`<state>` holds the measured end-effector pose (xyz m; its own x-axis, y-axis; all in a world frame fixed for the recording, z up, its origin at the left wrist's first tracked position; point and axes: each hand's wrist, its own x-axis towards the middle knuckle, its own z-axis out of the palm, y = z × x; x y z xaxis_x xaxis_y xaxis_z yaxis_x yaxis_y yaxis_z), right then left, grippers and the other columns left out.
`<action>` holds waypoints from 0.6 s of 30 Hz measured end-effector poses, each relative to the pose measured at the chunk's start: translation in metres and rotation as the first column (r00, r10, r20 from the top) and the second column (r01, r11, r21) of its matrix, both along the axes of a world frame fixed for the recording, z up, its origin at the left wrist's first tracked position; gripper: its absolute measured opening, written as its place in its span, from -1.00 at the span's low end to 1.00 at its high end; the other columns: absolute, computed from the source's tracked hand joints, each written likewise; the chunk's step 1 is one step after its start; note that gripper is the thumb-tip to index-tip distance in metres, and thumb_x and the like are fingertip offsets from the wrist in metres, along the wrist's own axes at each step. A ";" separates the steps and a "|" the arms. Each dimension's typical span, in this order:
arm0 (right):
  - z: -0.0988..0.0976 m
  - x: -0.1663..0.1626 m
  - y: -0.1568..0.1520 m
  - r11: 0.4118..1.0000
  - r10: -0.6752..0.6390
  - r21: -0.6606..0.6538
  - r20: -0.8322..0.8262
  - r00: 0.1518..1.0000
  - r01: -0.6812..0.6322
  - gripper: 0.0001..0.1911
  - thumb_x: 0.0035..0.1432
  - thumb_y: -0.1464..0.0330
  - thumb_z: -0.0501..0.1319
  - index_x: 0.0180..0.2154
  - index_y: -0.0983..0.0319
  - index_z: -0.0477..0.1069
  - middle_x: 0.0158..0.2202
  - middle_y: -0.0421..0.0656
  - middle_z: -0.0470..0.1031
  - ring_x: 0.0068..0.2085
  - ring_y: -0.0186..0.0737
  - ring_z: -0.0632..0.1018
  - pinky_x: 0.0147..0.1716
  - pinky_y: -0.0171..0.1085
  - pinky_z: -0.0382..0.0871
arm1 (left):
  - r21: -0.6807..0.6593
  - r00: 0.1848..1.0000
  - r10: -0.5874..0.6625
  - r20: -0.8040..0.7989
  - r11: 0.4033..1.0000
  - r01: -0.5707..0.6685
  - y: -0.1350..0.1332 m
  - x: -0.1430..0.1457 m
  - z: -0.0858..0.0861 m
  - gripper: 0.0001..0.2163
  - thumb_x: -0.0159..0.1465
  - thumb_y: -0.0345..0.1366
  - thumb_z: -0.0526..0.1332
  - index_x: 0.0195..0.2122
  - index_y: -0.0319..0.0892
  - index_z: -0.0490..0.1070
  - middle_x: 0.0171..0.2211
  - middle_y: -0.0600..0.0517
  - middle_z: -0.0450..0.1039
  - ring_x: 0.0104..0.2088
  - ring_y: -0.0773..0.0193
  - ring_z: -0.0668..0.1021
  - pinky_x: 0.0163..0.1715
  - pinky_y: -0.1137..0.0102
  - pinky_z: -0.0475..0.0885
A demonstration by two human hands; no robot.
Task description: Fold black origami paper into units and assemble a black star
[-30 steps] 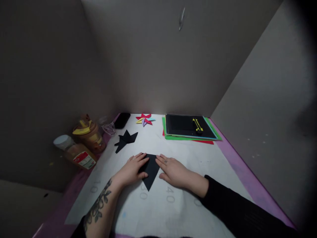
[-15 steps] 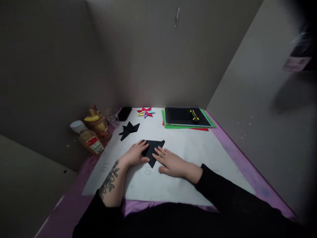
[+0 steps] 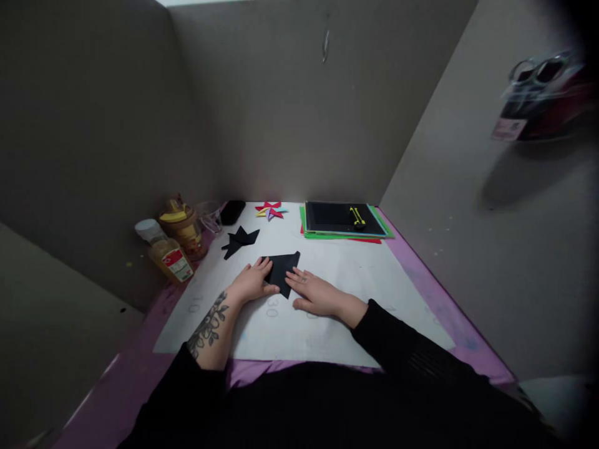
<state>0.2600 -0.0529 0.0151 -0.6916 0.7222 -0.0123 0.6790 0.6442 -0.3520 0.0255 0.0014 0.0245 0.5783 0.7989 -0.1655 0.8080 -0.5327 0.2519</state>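
A folded piece of black paper (image 3: 281,269), roughly triangular with one corner toward me, lies flat on the white sheet (image 3: 337,337). My left hand (image 3: 253,280) rests on its left side, fingers stretched out and the thumb near the lower edge. On the right side, the fingertips of my right hand (image 3: 318,292) touch the paper, the hand lying flat. Both hands are open, and they cover parts of the paper's edges. Farther back on the left sits a black folded paper shape (image 3: 240,241) with several points.
A multicoloured paper star (image 3: 270,210) and a black phone-like object (image 3: 233,212) lie at the back. Stacked coloured paper (image 3: 327,219) bears a yellow-and-black cutter (image 3: 357,217). At left stand a glue bottle (image 3: 174,259), a brown cup (image 3: 186,232) and a clear cup (image 3: 210,216). Grey panels enclose the table.
My view has shifted, showing more of the holder on the right panel. The paper has turned slightly under my hands, and both hands still lie on it.
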 end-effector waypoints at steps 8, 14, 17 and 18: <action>0.009 0.004 -0.002 0.992 0.081 -0.101 0.001 0.997 -0.080 -0.43 0.21 0.18 0.08 0.23 0.17 0.14 0.33 -0.05 -0.06 0.33 0.08 -0.18 0.23 0.10 -0.22 | 0.043 0.999 0.032 -0.016 0.999 -0.031 -0.002 0.005 0.001 -0.34 0.24 0.03 0.03 0.28 -0.23 0.01 0.31 -0.19 -0.10 0.31 -0.04 -0.03 0.18 0.03 0.02; 0.015 0.009 -0.002 0.975 0.128 -0.180 -0.030 0.991 -0.132 -0.59 0.22 0.18 0.09 0.09 0.03 0.34 0.34 -0.18 -0.14 0.33 0.05 -0.29 0.22 0.13 -0.31 | 0.036 1.000 0.030 0.000 0.999 -0.030 0.001 0.001 -0.001 -0.34 0.25 0.03 0.01 0.28 -0.24 0.00 0.32 -0.19 -0.10 0.31 -0.05 -0.03 0.17 0.00 0.03; 0.016 0.010 -0.001 0.973 0.124 -0.193 -0.035 0.992 -0.128 -0.61 0.22 0.16 0.08 0.07 0.01 0.36 0.34 -0.20 -0.15 0.33 0.05 -0.30 0.22 0.13 -0.32 | 0.029 1.000 0.028 0.014 0.999 -0.029 0.000 0.001 -0.003 -0.34 0.24 0.03 0.03 0.28 -0.24 0.01 0.31 -0.19 -0.09 0.30 -0.07 -0.02 0.17 -0.02 0.04; 0.016 0.010 -0.001 0.972 0.126 -0.195 -0.034 0.991 -0.130 -0.60 0.22 0.15 0.09 0.08 0.00 0.36 0.34 -0.20 -0.15 0.33 0.05 -0.30 0.22 0.14 -0.33 | 0.038 0.999 0.036 0.022 0.999 -0.037 0.000 0.002 -0.003 -0.34 0.24 0.02 0.04 0.28 -0.25 0.02 0.31 -0.20 -0.07 0.30 -0.08 -0.01 0.16 -0.04 0.04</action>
<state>0.2699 -0.0540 0.0308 -0.7797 0.6127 -0.1293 0.5866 0.6423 -0.4933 0.0272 0.0012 0.0218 0.5518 0.8249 -0.1224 0.8216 -0.5125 0.2496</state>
